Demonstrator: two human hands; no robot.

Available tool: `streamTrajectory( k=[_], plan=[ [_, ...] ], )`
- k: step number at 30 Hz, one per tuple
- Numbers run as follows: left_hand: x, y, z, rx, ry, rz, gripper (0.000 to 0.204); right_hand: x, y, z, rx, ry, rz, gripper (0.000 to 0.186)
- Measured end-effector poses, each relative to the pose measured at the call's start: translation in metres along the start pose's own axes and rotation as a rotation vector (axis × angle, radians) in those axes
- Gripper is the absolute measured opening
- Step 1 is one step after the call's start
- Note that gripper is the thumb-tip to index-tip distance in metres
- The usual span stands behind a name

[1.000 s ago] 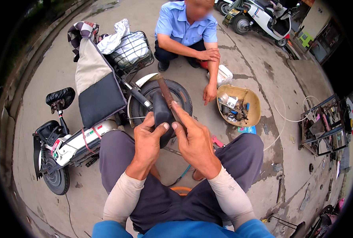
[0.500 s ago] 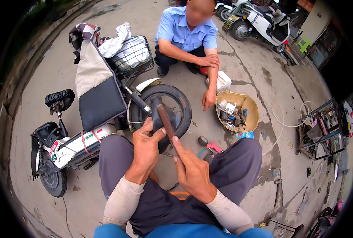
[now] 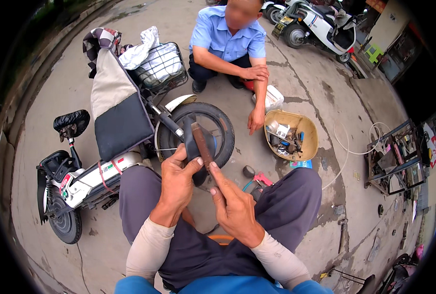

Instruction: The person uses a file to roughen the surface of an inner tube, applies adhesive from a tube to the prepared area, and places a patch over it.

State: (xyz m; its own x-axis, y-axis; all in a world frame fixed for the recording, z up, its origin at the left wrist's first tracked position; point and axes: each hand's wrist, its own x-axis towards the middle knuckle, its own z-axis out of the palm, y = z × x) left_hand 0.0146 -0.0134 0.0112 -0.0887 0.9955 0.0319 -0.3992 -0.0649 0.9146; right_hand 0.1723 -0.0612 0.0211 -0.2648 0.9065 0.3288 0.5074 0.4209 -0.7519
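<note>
My left hand [image 3: 175, 183] is closed on a black rubber inner tube [image 3: 190, 143], held up in front of the scooter's front wheel [image 3: 225, 128]. My right hand [image 3: 236, 208] grips a rusty brown flat file [image 3: 200, 141], its index finger stretched along the metal. The file lies across the face of the tube, its far end pointing up and away from me. My left thumb presses beside the file's edge. The file's near end is hidden in my right hand.
A white electric scooter [image 3: 88, 182] lies at the left. Opposite me squats a person in a blue shirt [image 3: 228, 36]. Right of the wheel are a tan tool basin [image 3: 310, 134] and a pink-handled air tool [image 3: 263, 178]. A metal rack [image 3: 392, 172] of parts stands far right.
The file has shifted slightly along the tube, and both hands sit a little further left in view. The whole scene has moved slightly with my head. Both grips are unchanged.
</note>
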Motion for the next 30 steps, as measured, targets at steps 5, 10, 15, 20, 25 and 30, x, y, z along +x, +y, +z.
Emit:
streamTrajectory(
  k=[5, 10, 15, 20, 25, 30],
  plan=[
    [0.001, -0.002, -0.005, 0.013, 0.013, -0.033, 0.029, 0.038, 0.001, 0.009, -0.077, 0.04, -0.051, 0.057],
    [0.001, -0.003, -0.003, -0.024, 0.014, 0.014, 0.032, -0.013, 0.004, 0.008, -0.095, 0.019, -0.001, 0.06],
    [0.001, 0.001, -0.002, 0.032, -0.006, 0.011, 0.03, 0.045, 0.006, 0.003, 0.066, 0.11, -0.037, 0.055],
    [0.001, -0.001, -0.009, 0.084, 0.027, 0.082, 0.026, 0.005, 0.006, -0.006, 0.096, 0.184, -0.127, 0.054],
    [0.001, -0.006, -0.007, 0.097, -0.003, 0.058, 0.025, 0.014, -0.004, 0.004, 0.091, 0.054, 0.02, 0.055],
    [0.002, -0.001, -0.001, -0.007, 0.031, 0.046, 0.026, 0.002, -0.01, 0.002, 0.046, 0.011, 0.035, 0.055]
  ],
)
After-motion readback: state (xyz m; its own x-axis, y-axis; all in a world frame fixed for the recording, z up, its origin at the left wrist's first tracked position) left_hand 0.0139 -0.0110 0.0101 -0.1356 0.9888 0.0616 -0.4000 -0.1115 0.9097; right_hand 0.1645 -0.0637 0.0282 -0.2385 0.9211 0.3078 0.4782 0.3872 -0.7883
